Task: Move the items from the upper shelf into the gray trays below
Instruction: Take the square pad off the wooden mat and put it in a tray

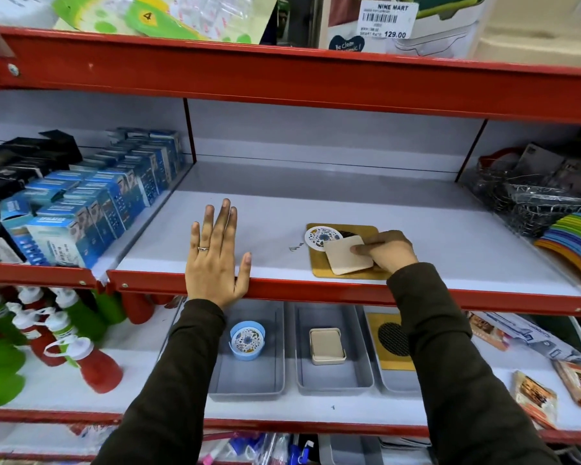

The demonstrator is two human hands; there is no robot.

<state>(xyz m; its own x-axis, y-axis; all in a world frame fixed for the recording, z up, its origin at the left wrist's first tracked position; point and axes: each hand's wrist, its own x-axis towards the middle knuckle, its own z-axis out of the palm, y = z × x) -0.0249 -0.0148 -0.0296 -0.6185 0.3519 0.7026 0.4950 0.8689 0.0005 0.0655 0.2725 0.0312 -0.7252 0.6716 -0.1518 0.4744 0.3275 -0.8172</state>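
Observation:
On the upper shelf point(450, 229) lies a gold square mat point(359, 275) with a round floral coaster point(321, 238) on it. A cream square coaster point(346, 258) rests tilted on the mat, pinched by my right hand point(388, 251). My left hand point(215, 256) lies flat and open on the shelf's front edge, holding nothing. Below stand three gray trays. The left tray point(249, 380) holds a blue holder with floral coasters point(247, 342). Stacked cream coasters point(327, 345) fill a holder in the middle tray point(332, 380). The right tray point(396, 385) has a gold mat point(388, 340), partly hidden by my right sleeve.
Blue boxes point(91, 209) and black boxes fill the upper shelf's left bay. Wire baskets point(530, 196) and rainbow-coloured plates point(574, 239) sit at its right. Red and green bottles point(47, 340) stand left of the trays, packets point(534, 397) at the right.

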